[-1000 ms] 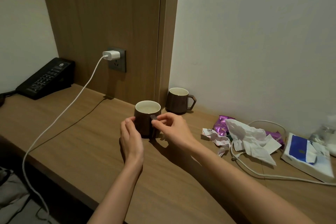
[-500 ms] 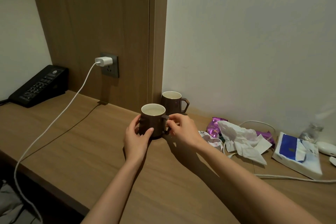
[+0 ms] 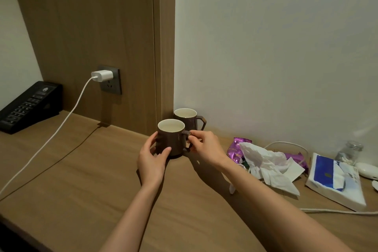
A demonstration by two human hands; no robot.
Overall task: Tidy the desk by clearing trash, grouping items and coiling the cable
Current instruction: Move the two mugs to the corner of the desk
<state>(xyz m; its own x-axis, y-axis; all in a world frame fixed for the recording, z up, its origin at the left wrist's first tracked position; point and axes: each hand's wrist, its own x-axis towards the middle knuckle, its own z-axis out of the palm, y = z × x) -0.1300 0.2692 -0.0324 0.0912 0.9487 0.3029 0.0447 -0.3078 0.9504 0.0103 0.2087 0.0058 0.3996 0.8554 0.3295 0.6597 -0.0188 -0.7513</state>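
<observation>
1. Head view, grip state. We see the left hand (image 3: 152,156) curled round the body of the front mug (image 3: 170,139), thumb on the near face and fingers wrapped to the far side. The right hand (image 3: 204,146) pinches the mug's handle between thumb and fingertips.
2. Head view, location. The front mug stands upright at the back of the desk (image 3: 81,180), just in front of the rear mug (image 3: 187,117), which sits in the corner by the wall. We cannot tell whether the two touch, or whether the front mug's base is fully down.
3. Head view, progress. We judge the mug grouping to be nearly complete; only setting down and release remain.
4. Head view, remaining work.
   - Trash: crumpled paper (image 3: 266,161) and a purple wrapper (image 3: 235,149) lie to the right, not yet cleared.
   - Cable: the charger cable (image 3: 61,127) runs uncoiled from the plug (image 3: 102,75) off the desk edge (a second white lead (image 3: 337,211) trails near the tissue pack (image 3: 335,180)).
5. Head view, containers.
   - Both mugs show pale interiors with nothing visible inside.
   - A small glass jar (image 3: 348,151) stands by the wall; its contents are too blurred to identify.
</observation>
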